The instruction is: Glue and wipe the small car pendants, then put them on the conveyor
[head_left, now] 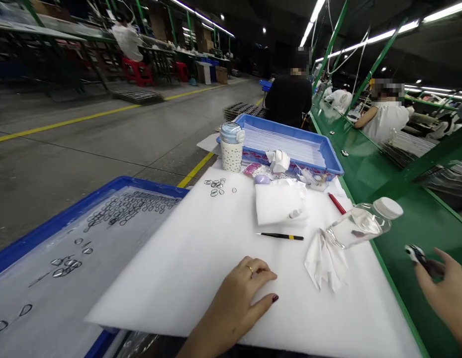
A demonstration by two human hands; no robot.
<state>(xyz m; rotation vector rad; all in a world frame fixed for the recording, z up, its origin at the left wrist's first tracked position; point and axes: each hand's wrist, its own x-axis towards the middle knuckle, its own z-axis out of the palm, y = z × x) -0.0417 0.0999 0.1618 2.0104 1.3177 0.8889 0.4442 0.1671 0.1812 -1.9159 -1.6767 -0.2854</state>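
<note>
My left hand [245, 293] rests on a white foam sheet [186, 258], thumb and fingers apart, holding nothing. Over the green belt [398, 219] at the right, my right hand [445, 293] grips a small black-and-white toy car [417, 256] between thumb and fingers; part of it is hidden. Beyond my left hand lie black tweezers [281, 236] with a yellow band. A crumpled white cloth [325, 261] sits between my hands, beside a tilted clear bottle [359, 226] with a white cap. Small dark rings [216, 186] are grouped at the sheet's far left.
A blue tray [141, 182] with many dark rings stands at left. Farther off are a white foam block [275, 201], a red pen [337, 204], a tumbler [231, 151] and another blue tray [333, 159]. Another small car [344, 153] is on the belt. Several people sit nearby.
</note>
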